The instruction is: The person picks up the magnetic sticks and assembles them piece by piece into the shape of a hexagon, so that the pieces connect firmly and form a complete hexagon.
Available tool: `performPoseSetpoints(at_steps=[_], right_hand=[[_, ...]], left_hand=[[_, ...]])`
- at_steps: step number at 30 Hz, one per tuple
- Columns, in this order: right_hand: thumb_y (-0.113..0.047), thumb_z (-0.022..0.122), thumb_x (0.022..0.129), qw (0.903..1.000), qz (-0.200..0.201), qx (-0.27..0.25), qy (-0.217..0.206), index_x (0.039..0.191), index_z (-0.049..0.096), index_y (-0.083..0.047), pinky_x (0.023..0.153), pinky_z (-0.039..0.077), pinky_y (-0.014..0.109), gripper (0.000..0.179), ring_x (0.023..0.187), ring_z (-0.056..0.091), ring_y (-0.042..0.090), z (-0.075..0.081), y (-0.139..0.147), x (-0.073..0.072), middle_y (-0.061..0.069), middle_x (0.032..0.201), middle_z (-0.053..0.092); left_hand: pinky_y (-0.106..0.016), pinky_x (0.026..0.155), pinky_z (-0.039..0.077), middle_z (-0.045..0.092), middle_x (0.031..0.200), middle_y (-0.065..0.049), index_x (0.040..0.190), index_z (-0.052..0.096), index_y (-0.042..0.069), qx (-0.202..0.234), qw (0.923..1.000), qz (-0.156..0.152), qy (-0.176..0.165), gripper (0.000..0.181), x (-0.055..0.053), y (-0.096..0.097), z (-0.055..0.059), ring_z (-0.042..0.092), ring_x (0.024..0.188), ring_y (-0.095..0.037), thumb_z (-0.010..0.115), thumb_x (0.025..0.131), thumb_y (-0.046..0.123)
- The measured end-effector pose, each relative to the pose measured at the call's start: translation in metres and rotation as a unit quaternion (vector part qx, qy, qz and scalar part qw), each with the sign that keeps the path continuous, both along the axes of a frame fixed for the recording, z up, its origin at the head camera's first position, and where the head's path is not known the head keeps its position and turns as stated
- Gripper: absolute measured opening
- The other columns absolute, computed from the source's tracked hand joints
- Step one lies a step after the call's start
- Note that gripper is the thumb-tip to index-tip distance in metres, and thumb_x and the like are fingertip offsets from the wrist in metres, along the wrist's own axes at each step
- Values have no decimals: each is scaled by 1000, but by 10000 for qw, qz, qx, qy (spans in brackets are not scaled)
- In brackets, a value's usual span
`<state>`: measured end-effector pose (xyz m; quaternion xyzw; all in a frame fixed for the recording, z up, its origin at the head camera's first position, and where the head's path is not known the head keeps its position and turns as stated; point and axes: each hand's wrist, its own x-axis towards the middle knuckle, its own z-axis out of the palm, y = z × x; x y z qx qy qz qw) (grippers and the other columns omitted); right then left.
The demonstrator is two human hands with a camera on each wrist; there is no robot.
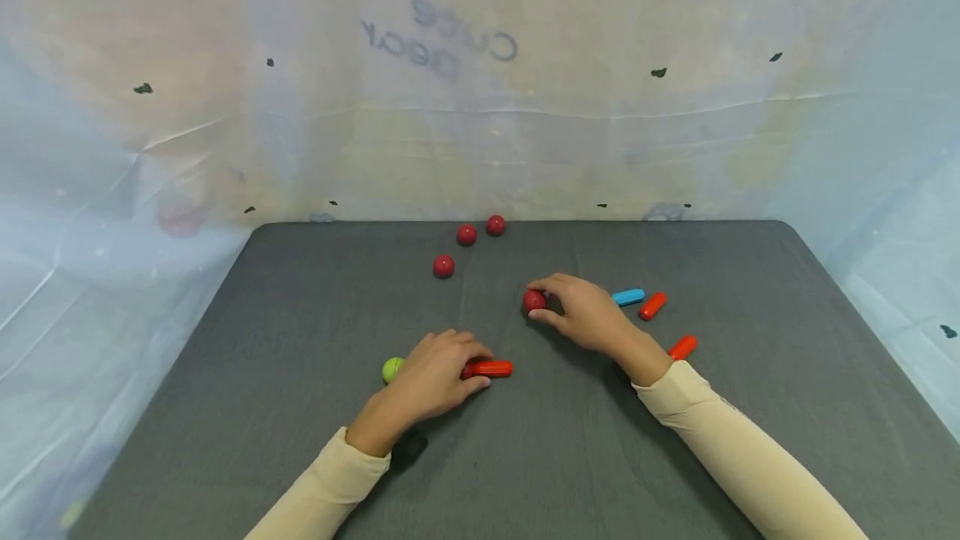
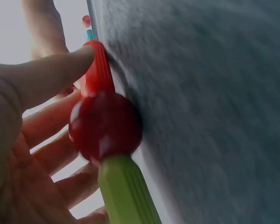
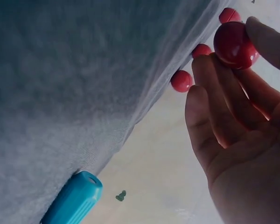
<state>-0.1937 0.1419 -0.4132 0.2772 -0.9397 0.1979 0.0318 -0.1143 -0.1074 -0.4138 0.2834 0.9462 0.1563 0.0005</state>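
Observation:
In the head view my left hand (image 1: 441, 369) grips a short line of toy building pieces lying on the grey table. Thumb and fingers are around a ribbed red rod (image 2: 98, 70), which is joined to a red ball (image 2: 105, 126) and a ribbed green rod (image 2: 128, 191). A green ball (image 1: 392, 369) peeks out beside that hand, and most of the green rod is hidden under it in the head view. Farther forward and to the right, my right hand (image 1: 585, 311) pinches another red ball (image 3: 234, 45) between thumb and fingertips.
Several loose red balls, one of them nearer (image 1: 443, 266), sit toward the table's far edge. Right of my right hand lie a blue rod (image 1: 628, 297) and a red rod (image 1: 653, 306). Another red rod (image 1: 683, 347) is partly behind my wrist. A pale sheet (image 1: 480, 148) hangs behind the table.

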Motion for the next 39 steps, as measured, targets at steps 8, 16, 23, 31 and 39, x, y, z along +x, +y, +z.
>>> performPoseSetpoints(at_steps=[8, 16, 23, 31, 39], right_hand=[[-39, 68, 88, 9996, 194, 0, 188, 124, 64, -17, 88, 50, 40, 42, 105, 63, 18, 0, 4, 19, 1, 116, 65], [-38, 70, 87, 9994, 249, -107, 236, 124, 64, -16, 86, 51, 41, 43, 102, 64, 18, 1, 9, 33, 1, 116, 66], [-39, 70, 86, 9989, 422, -78, 173, 123, 64, -16, 86, 51, 39, 43, 100, 63, 15, 0, 9, 39, -1, 113, 66], [-40, 69, 87, 9990, 443, 45, 3, 122, 65, -19, 88, 50, 40, 41, 104, 62, 16, 0, 2, 45, -1, 116, 65], [-40, 71, 86, 9985, 547, 55, 18, 119, 67, -19, 85, 51, 37, 40, 98, 62, 13, 0, -3, 50, -4, 109, 66]], left_hand=[[-37, 82, 49, 67, 93, 7, 103, 73, 20, 125, 9998, -169, 41, 20, 0, 8, 2, 61, 85, -11, 75, 84, 27], [-37, 80, 49, 67, 93, 8, 101, 74, 20, 152, 9997, -131, 111, 21, 0, 6, 2, 61, 84, -12, 78, 81, 25], [-37, 80, 49, 68, 93, 7, 99, 74, 20, 146, 9998, -95, 100, 20, 2, 3, 2, 62, 86, -12, 78, 80, 24], [-38, 82, 49, 68, 95, 7, 100, 74, 20, 197, 9997, -17, 128, 20, 3, 0, 4, 63, 88, -14, 78, 80, 24], [-36, 79, 50, 67, 92, 7, 100, 74, 20, 174, 9996, -16, 235, 20, 1, -1, 3, 62, 85, -12, 78, 80, 24]])
